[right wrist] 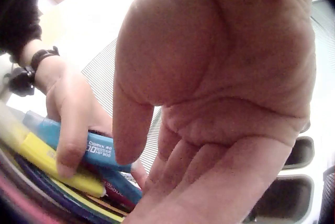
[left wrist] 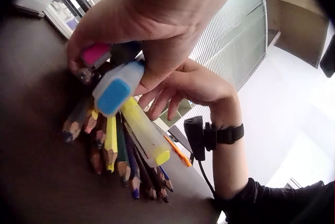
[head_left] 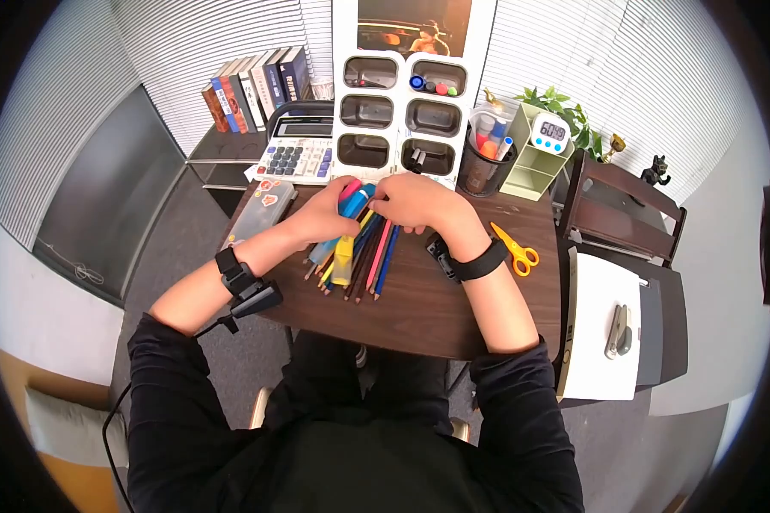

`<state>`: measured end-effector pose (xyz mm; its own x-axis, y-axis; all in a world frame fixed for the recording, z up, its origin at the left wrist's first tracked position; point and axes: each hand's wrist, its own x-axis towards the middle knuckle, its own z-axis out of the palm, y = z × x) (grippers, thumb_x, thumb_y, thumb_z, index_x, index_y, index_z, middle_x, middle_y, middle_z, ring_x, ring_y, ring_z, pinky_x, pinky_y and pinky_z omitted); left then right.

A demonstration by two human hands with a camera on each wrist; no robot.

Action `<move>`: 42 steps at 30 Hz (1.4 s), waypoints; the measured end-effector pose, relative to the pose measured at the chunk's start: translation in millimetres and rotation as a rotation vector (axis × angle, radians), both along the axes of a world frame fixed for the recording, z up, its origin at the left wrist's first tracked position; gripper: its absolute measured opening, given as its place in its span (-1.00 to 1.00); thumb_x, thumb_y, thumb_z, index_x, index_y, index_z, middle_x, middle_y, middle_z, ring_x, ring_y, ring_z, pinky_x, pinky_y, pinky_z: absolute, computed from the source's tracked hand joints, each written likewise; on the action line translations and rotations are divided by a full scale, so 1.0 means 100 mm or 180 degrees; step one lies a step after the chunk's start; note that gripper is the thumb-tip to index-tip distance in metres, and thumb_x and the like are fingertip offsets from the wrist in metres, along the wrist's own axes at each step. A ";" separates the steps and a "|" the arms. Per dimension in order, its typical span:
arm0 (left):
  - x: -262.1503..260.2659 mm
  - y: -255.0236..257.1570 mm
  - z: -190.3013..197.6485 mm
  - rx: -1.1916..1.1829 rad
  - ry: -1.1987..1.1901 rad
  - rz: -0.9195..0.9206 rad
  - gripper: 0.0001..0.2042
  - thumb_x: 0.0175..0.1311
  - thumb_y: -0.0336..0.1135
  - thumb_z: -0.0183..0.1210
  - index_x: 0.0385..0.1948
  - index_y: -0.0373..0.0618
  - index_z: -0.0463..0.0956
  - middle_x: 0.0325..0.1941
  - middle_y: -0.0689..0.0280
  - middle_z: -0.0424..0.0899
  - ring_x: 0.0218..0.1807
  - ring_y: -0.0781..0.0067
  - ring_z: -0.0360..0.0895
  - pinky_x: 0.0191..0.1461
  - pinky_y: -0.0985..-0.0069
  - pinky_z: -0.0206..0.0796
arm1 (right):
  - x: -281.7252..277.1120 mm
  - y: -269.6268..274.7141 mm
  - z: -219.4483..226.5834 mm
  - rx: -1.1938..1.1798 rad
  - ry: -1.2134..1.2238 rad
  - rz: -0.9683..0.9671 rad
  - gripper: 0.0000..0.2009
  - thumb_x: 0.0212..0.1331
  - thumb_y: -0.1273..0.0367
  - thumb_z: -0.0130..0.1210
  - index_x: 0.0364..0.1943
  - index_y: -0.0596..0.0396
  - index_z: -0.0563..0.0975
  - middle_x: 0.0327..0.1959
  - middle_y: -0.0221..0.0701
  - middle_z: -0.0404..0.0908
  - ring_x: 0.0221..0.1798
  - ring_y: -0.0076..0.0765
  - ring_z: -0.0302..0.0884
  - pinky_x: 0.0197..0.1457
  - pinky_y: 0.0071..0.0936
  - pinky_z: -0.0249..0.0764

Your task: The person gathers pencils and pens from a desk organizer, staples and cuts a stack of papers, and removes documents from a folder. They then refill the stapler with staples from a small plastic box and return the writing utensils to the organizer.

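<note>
My left hand [head_left: 323, 214] grips a blue highlighter [left wrist: 114, 97] and a pink highlighter [left wrist: 96, 54] over a pile of coloured pencils [head_left: 370, 267]. A yellow highlighter [head_left: 342, 261] lies across the pile, just under the left thumb. Beside it my right hand [head_left: 423, 203] arches over the far end of the pencils, fingers loosely bent. Its thumb tip overlaps the end of the blue highlighter in the right wrist view. Sharpened pencil tips fan toward the body on the brown table [head_left: 428, 316]. The pencils' far ends are hidden under the hands.
Behind the hands stands a white organizer [head_left: 399, 111] with dark compartments, some holding pens. A calculator [head_left: 295, 158] and a grey case [head_left: 261, 209] are on the left. Yellow scissors [head_left: 518, 252] and a pen cup [head_left: 483, 175] are on the right, with a stapler [head_left: 618, 332] beyond.
</note>
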<state>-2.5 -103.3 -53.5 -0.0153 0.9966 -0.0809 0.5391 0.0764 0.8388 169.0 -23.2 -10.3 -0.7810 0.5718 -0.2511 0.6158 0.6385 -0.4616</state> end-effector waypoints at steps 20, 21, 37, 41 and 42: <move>-0.01 -0.06 -0.15 0.0316 0.1756 -0.0213 -0.23 -0.02 -0.02 0.29 0.27 -0.06 0.20 0.18 -0.04 0.24 0.20 -0.18 0.22 0.31 0.12 0.08 | -0.06 -0.02 -0.24 0.0800 0.0068 0.0343 -0.61 -0.22 0.35 0.34 -0.17 0.10 0.62 -0.34 -0.17 0.66 -0.17 -0.12 0.61 -0.08 -0.32 0.50; 0.02 -0.05 -0.16 0.0288 0.1740 -0.0209 -0.21 -0.03 -0.02 0.30 0.29 -0.06 0.17 0.21 -0.06 0.18 0.20 -0.23 0.18 0.32 0.10 0.05 | -0.05 0.00 -0.23 0.0803 0.0065 0.0350 -0.61 -0.22 0.35 0.34 -0.17 0.10 0.62 -0.34 -0.17 0.66 -0.17 -0.12 0.61 -0.08 -0.32 0.50; 0.01 -0.06 -0.29 0.0462 0.1332 -0.0053 -0.24 0.05 0.00 0.26 0.32 -0.01 0.16 0.29 -0.07 0.10 0.29 -0.14 0.05 0.39 0.15 -0.13 | 0.01 0.03 -0.22 0.1076 0.0328 0.0348 -0.79 -0.26 0.38 0.30 -0.41 0.03 0.66 -0.40 -0.22 0.66 -0.24 -0.09 0.63 -0.17 -0.27 0.55; -0.15 -0.09 -0.37 0.0395 0.1447 0.0321 -0.24 0.09 0.04 0.20 0.33 -0.05 0.15 0.34 -0.18 0.02 0.30 -0.23 0.01 0.38 0.09 -0.11 | -0.04 0.03 -0.29 0.1096 0.0318 0.0327 -0.77 -0.22 0.35 0.29 -0.37 0.03 0.66 -0.38 -0.20 0.66 -0.21 -0.08 0.63 -0.15 -0.25 0.55; -0.18 -0.10 -0.38 0.0396 0.1445 0.0320 -0.24 0.09 0.04 0.20 0.33 -0.05 0.15 0.34 -0.18 0.02 0.30 -0.23 0.01 0.38 0.09 -0.11 | -0.06 0.02 -0.30 0.1050 0.0224 0.0277 -0.77 -0.18 0.32 0.27 -0.35 0.03 0.66 -0.36 -0.20 0.66 -0.20 -0.08 0.63 -0.14 -0.24 0.55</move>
